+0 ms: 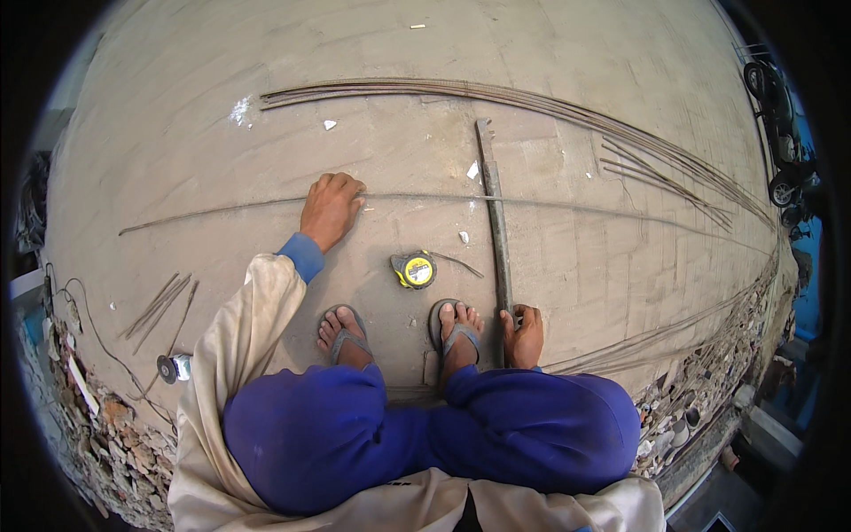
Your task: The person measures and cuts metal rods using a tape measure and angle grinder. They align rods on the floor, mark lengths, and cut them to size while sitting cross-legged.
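Note:
My left hand [332,210], fingers curled down, closes on a long thin steel rod [230,207] lying crosswise on the ground. To the right, the rod crosses a long dark metal bar [495,222] with a notched far end. My right hand [523,335] grips this bar near its close end, with the thumb along it. Between my hands and just beyond my feet lies a yellow and black tape measure [414,269]. A short rod piece [457,263] angles away from its right side.
A bundle of long steel rods [372,87] lies beyond, with shorter rods [665,182] at right. Several cut rods [160,306] and a tool with a cutting disc [168,369] are at left. Rubble [124,434] lines both near sides. Motorcycles [780,133] stand far right.

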A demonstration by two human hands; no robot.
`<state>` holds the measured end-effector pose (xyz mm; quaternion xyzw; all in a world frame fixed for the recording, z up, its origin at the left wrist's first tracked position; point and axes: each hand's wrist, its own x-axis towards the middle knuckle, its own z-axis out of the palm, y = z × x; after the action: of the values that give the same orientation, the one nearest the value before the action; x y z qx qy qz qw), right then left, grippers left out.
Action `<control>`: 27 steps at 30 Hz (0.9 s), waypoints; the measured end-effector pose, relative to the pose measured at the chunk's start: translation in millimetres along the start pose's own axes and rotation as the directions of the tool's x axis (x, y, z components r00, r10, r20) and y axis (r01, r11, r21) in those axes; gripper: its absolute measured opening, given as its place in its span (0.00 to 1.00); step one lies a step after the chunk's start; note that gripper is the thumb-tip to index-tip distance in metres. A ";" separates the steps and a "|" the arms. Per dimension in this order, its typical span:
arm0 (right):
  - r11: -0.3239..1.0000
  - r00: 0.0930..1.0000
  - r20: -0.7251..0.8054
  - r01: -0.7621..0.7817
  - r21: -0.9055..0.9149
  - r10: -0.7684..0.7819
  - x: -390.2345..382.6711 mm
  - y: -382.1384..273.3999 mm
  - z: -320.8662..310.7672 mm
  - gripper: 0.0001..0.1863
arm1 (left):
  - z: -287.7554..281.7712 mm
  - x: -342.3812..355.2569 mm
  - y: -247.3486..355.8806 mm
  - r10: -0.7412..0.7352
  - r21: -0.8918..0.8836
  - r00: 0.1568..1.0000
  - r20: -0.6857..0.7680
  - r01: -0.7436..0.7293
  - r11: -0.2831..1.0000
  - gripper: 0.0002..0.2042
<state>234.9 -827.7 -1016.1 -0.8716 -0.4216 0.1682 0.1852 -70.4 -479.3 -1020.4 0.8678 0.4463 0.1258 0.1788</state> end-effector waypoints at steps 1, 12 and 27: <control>1.000 1.000 0.014 -0.002 -0.003 0.002 1.4 -0.5 -0.3 0.16 | -1.1 -7.2 -1.5 0.004 0.012 0.998 -0.056 -0.004 1.000 0.15; 0.958 0.968 0.075 0.224 0.180 -0.241 59.6 -9.9 19.1 0.17 | -50.5 -332.9 -68.3 -0.711 0.026 0.075 -0.700 0.997 0.079 0.39; 0.668 0.512 0.435 0.494 0.556 -0.741 180.3 -223.5 52.8 0.10 | -80.3 -369.6 -117.6 -0.958 -0.963 -0.176 0.227 0.105 -0.247 0.25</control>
<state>166.8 -545.7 -983.1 -0.4970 -0.7060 0.4448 0.2381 -397.3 -703.0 -1019.2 -0.0526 0.7512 0.5407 0.3749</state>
